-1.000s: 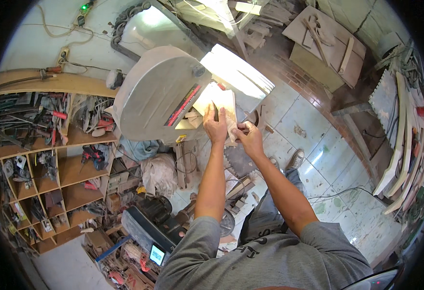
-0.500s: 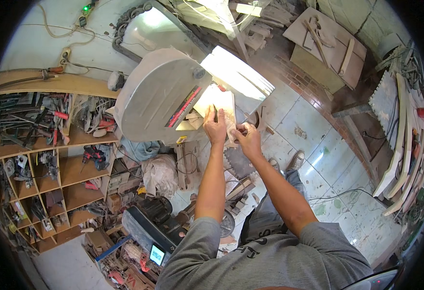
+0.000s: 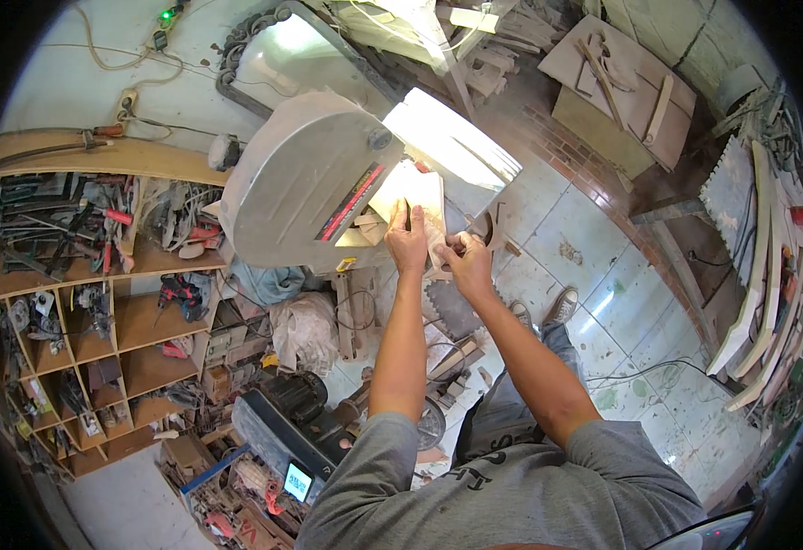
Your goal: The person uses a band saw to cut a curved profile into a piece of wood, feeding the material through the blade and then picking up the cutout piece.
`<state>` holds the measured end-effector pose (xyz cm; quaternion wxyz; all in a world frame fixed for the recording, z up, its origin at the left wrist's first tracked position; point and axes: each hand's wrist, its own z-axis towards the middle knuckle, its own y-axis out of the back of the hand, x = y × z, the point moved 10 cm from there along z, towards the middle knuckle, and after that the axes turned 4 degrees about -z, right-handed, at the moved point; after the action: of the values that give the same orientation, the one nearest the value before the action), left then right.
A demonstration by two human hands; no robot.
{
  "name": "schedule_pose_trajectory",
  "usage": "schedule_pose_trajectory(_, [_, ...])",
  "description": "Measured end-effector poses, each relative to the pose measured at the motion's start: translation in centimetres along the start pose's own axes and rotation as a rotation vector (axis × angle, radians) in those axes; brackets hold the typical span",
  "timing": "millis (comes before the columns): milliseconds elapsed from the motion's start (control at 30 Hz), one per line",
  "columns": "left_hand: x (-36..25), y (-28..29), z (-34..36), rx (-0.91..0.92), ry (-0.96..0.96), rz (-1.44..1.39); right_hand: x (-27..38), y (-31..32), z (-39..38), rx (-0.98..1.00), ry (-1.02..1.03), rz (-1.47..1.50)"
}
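A pale wooden board [image 3: 429,195] lies in bright light on the table of a large grey bandsaw [image 3: 300,183]. My left hand [image 3: 407,242] holds the board's near left part, with thumb and fingers pointing away from me along its surface. At the near right edge, my right hand [image 3: 466,260] pinches the same board, its fingers curled. The blade is hard to make out in the glare just beyond my left fingertips. A small red part [image 3: 421,167] shows beside the far end of the board. Small wood offcuts [image 3: 367,220] lie left of my left hand.
Wooden shelving [image 3: 163,357] full of tools stands at left. Nearer me are a black motor [image 3: 299,396] and a lit phone [image 3: 298,481]. Long curved boards [image 3: 759,275] lean at right. A dusty box [image 3: 617,101] holds wood pieces at the back right.
My right hand has shifted very slightly left along the board's edge and its fingers have curled a little more. The left hand and the board look nearly unchanged.
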<state>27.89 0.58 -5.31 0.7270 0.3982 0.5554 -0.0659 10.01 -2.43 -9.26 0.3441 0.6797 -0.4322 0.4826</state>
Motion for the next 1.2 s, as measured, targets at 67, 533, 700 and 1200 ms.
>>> schedule_pose_trajectory(67, [0.1, -0.2, 0.0, 0.004, 0.007, -0.009, -0.3, 0.3, 0.2, -0.047, 0.023, -0.02])
schedule_pose_trajectory(533, [1.6, -0.5, 0.4, -0.027, -0.018, -0.05, -1.0, -0.4, 0.5, -0.026, -0.047, 0.05])
schedule_pose_trajectory(700, [2.3, -0.3, 0.6, -0.027, 0.011, 0.008, 0.2, -0.4, 0.1, 0.005, -0.114, 0.064])
schedule_pose_trajectory(1200, [2.0, 0.2, 0.8, -0.043, 0.011, -0.076, 1.7, -0.4, 0.6, -0.037, 0.055, -0.232])
